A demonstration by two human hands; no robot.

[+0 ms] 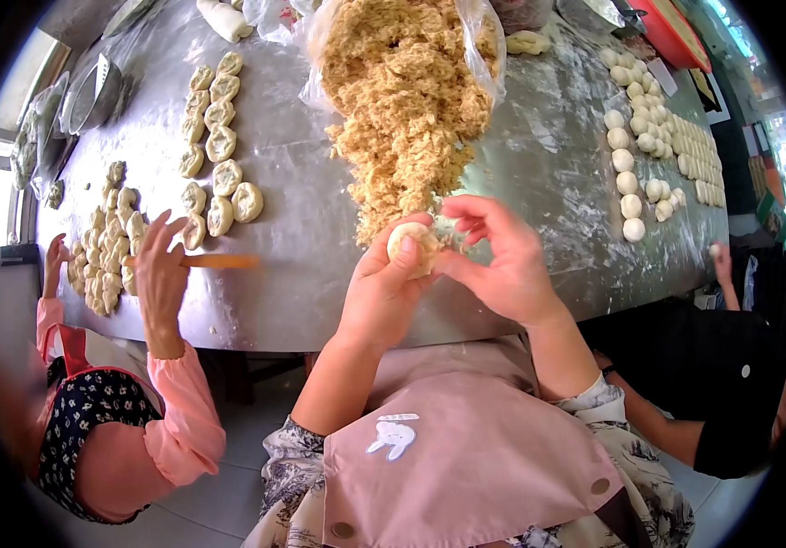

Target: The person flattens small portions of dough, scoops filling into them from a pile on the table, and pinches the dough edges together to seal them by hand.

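From the left, a co-worker's hand, below a pink sleeve, is at a wooden stick beside a cluster of pale dough lumps on the metal counter. To the right of that cluster, flattened dough rounds lie in two uneven columns, several with creased or hollowed tops. At the centre, the wearer's left hand is clamped on a dough piece, thumb across its face and fingers behind; the piece is held up at the near end of a heap of crumbly tan mixture, which spills from a clear plastic bag. The wearer's right hand is just beside the piece, thumb and forefinger apart; the thumb tip is at the dough's edge, though whether it presses there cannot be confirmed at this angle. In this inspector's judgement, the left grip should support the piece without squashing it, the right fingertips should work the edge evenly in small turns, and loose crumbs should be kept off the rim, since they would likely stop dough sticking to dough. Further right, smooth dough balls stand in a column near shorter, closely ranked dough pieces; at the far right, a second co-worker's hand is beside the counter's edge.
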